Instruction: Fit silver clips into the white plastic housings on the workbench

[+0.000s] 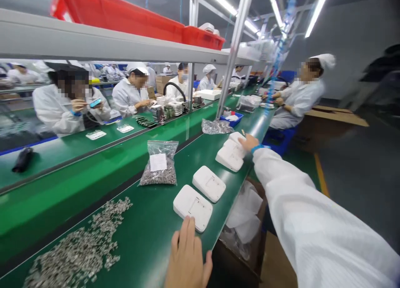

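Note:
My left hand (186, 256) lies palm down with its fingers stretched out, the fingertips at the near edge of a white plastic casing (194, 205). Just beyond is a second white casing (209, 183) with a recessed panel. Farther along the belt, my right hand (250, 142), under a white sleeve and a blue wristband, has its fingers curled over the edge of a group of overlapping white casings (230, 155); part of its grip is hidden. To the left lie a heap of small metal parts (78, 250) and a labelled clear bag (160, 175) of similar parts.
The green work surface (146, 221) runs away from me. Beyond are a crumpled plastic bag (217, 126) and a blue tray (233, 120). Red bins (125, 13) stand on an overhead shelf. Co-workers in white sit across and farther along. An open carton (250, 238) is below the edge.

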`<action>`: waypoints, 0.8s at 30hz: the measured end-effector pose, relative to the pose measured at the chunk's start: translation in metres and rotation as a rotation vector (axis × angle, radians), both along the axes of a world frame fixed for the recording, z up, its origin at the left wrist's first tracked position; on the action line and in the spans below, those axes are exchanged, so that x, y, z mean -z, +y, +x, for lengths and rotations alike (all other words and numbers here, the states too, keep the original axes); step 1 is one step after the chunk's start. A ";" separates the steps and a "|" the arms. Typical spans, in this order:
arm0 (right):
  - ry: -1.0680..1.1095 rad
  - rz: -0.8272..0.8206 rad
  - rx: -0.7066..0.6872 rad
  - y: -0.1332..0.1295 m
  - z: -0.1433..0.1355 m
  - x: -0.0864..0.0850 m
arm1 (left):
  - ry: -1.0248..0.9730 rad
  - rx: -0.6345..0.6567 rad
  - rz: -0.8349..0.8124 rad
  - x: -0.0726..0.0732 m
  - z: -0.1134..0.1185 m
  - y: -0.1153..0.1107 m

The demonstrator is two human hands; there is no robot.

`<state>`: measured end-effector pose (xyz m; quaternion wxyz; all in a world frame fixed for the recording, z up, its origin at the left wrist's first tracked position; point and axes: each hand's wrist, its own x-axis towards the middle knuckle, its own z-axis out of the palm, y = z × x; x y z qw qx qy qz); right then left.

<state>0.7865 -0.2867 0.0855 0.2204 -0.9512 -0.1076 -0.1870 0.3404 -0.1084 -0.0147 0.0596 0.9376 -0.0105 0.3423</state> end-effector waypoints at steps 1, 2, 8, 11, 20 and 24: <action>0.037 -0.019 -0.013 -0.001 0.004 0.008 | 0.033 0.014 0.048 -0.001 -0.001 0.000; 0.066 -0.040 -0.027 -0.002 0.004 0.018 | 0.065 0.022 0.089 -0.002 -0.002 0.000; 0.065 -0.144 -0.066 -0.006 -0.033 0.062 | 0.125 0.038 0.109 -0.012 -0.003 -0.001; 0.055 -0.202 -0.136 -0.006 -0.069 0.068 | 0.096 0.078 0.101 -0.019 -0.016 -0.002; -0.037 -0.188 -0.405 0.045 -0.207 0.091 | 0.094 -0.106 0.019 -0.023 -0.151 0.023; -0.135 -0.146 -0.472 0.072 -0.283 0.094 | 0.067 -0.229 -0.142 -0.026 -0.228 0.042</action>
